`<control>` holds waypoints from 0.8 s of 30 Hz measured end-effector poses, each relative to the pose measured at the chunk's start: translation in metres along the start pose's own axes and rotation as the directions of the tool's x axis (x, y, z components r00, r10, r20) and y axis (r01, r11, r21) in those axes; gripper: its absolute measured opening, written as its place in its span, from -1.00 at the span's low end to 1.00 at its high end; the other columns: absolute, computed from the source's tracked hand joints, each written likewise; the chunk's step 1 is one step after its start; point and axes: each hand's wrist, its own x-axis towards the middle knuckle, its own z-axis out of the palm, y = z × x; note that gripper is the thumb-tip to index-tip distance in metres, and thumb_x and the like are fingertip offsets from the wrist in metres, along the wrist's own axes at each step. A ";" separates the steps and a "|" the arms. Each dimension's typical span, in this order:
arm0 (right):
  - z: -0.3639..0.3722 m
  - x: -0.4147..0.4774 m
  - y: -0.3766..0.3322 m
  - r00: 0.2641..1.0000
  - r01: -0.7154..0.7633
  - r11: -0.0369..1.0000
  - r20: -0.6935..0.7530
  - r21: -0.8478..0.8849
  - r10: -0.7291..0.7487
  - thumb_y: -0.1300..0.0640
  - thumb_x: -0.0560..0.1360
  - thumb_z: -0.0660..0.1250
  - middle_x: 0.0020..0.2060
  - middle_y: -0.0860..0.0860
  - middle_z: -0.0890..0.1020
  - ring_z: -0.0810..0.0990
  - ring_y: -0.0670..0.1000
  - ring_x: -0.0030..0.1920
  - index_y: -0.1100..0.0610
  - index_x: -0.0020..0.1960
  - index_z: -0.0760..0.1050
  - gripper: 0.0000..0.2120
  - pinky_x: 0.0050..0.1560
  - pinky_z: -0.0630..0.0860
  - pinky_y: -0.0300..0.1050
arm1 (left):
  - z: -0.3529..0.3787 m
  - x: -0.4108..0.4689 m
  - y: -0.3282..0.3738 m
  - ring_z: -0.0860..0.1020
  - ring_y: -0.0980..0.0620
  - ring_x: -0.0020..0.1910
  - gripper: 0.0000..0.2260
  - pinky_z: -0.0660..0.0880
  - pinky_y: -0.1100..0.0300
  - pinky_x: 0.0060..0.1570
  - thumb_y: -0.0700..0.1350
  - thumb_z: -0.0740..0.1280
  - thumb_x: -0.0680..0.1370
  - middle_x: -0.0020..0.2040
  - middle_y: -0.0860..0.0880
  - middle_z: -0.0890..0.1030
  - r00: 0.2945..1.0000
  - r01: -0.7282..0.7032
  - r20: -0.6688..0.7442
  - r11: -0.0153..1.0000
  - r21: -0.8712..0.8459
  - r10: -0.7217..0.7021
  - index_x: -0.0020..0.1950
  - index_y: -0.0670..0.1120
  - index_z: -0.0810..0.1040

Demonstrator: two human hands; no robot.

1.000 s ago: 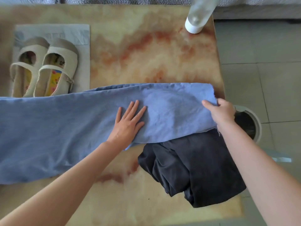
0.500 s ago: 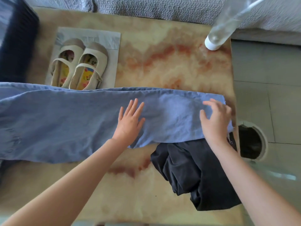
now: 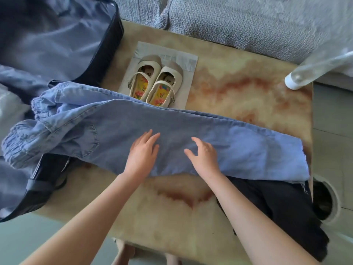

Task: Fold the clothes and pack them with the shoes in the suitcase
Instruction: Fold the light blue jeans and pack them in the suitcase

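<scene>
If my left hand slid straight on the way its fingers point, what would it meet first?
The left hand would cross more blue jeans, then probably meet the heels of the beige shoes just beyond.

A home living room: grey sofa (image 3: 238,18) behind marble-patterned coffee table (image 3: 238,87).

Table (image 3: 238,77): jeans (image 3: 172,131), shoes (image 3: 156,81) on paper (image 3: 189,62), bottle (image 3: 305,73).
</scene>
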 end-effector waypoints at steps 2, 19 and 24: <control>0.002 0.001 -0.020 0.999 0.036 0.999 -0.024 0.017 -0.036 0.00 0.55 0.30 0.17 0.06 0.56 0.37 0.08 0.31 0.11 0.40 0.37 -0.55 0.31 0.22 -0.11 | -0.022 -0.005 -0.006 0.37 -0.04 0.38 -0.66 0.31 0.08 0.32 -0.19 0.21 0.60 0.42 -0.05 0.41 0.991 -0.008 -0.130 0.997 -0.072 -0.002 0.38 -0.06 0.45; 0.097 0.020 -0.271 0.801 0.596 0.803 -0.071 0.002 -0.595 0.25 0.40 0.41 0.22 0.09 0.57 0.37 0.17 0.34 0.14 0.16 0.59 -0.66 0.41 0.08 0.02 | -0.202 -0.041 -0.191 0.49 -0.10 0.18 -0.42 0.37 0.00 0.17 -0.08 0.56 0.30 0.19 0.00 0.54 0.956 0.073 -0.286 0.997 -0.007 -0.072 0.27 -0.06 0.44; 0.088 0.039 -0.293 0.781 0.567 0.823 -0.299 -0.028 -0.548 0.12 0.48 0.38 -0.25 -0.05 0.49 0.39 -0.04 0.01 0.14 -0.01 0.61 -0.86 0.35 0.03 -0.04 | -0.225 -0.020 -0.200 0.58 0.10 0.00 -0.56 0.50 0.10 -0.02 0.04 0.49 0.39 0.03 0.14 0.58 0.925 0.068 -0.313 0.905 -0.419 -0.214 0.18 0.09 0.40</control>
